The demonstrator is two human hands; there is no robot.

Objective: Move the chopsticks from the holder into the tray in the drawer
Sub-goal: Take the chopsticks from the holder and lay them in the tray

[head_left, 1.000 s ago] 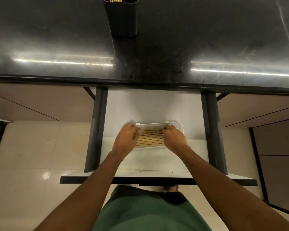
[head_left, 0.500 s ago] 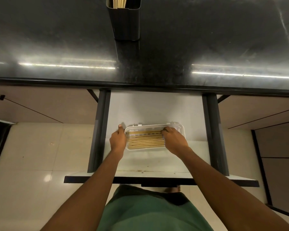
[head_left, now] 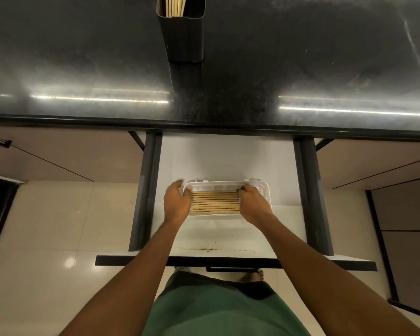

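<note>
While both hands are down in the open drawer, the step in hand is judged to be squaring up the chopsticks already laid in the white tray. These lie side by side, lengthwise across the tray, in one flat layer. The left hand sits at the tray's left end, thumb outside the rim and fingers over it onto the stick ends. Whether that grip clamps the tray wall or merely steadies it cannot be told. The right hand covers the right ends of the sticks with fingers bent downward, and it cannot be told whether that grip pinches any stick or only presses. The task is not complete: a bundle of pale sticks stands in the dark holder on the black desk, well apart from the drawer. To do this step well, the two hands should press the ends inward evenly until they sit flush, with the tray held flat so it does not slide on the drawer floor. Light pressure is advised, since a hard push may ride one stick over its neighbour. Room should be left in the tray for the bundle.
</note>
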